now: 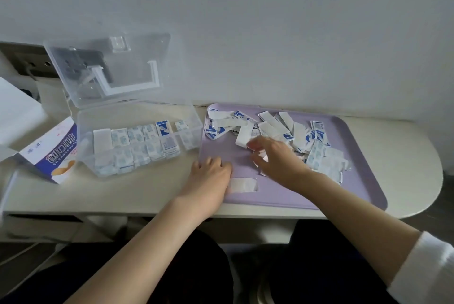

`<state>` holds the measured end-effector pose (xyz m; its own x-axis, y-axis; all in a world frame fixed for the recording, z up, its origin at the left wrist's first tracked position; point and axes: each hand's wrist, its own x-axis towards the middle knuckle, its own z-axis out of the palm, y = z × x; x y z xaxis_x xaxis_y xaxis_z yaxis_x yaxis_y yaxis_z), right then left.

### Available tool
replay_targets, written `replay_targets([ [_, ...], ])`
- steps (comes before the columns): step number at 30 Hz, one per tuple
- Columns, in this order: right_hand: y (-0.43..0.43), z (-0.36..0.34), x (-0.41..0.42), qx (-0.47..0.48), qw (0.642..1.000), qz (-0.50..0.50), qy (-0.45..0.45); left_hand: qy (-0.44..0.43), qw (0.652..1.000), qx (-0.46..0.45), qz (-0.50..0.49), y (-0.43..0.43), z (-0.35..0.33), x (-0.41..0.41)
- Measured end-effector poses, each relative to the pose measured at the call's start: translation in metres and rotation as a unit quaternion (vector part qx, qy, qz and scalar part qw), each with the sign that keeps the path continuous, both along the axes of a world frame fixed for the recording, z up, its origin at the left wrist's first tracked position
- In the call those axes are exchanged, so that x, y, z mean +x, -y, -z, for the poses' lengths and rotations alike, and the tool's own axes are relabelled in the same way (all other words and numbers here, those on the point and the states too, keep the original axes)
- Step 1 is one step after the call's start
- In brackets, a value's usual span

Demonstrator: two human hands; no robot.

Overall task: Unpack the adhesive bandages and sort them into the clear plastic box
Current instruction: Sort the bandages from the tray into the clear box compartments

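A clear plastic box stands on the left part of the pale table, its hinged lid swung up and leaning back toward the wall. Inside, wrapped adhesive bandages stand on edge, packed side by side in what looks like 2 rows; most are white with a faint blue print, and 1 near the back shows a solid blue panel. The compartments at the box's right end look much less full. Just left of the box, touching or almost touching its side, lies an opened cardboard carton printed in blue and white. To the right of the box sits a lilac tray, and across its far half is a loose pile of bandages, some face up with blue markings, some showing plain white backs, overlapping at all angles. 1 single bandage lies apart from the pile near the tray's front edge. The left hand rests palm down on the tray's left rim, fingers loosely bent and close together, gripping nothing that shows; the single bandage lies right against its thumb side. The right hand hovers low over the front of the pile with its fingers curved downward among the bandages; it is blurred, so I cannot tell whether it pinches one or merely touches them. A white sleeve is pushed up on the right forearm.
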<state>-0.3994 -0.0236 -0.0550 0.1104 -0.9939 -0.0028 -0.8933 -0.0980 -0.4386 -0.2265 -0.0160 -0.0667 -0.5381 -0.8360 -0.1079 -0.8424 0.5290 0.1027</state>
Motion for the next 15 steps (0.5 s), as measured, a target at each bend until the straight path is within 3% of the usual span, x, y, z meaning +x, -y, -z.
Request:
replay_targets([
  [3,0.009,0.002,-0.011,-0.035,0.996,0.054,-0.064,-0.002,0.999,0.034,-0.009,0.005,0.001,-0.001],
  [5,0.013,0.006,-0.019,-0.002,0.989,0.1,-0.108,-0.004,0.999,0.039,-0.011,0.006,0.001,-0.001],
  [9,0.019,0.014,-0.03,0.057,0.979,0.182,-0.074,-0.03,0.999,0.041,-0.018,0.007,0.002,-0.001],
  [15,0.021,0.013,-0.031,0.041,0.987,0.133,-0.081,-0.062,0.996,0.054,-0.031,0.008,0.003,-0.001],
])
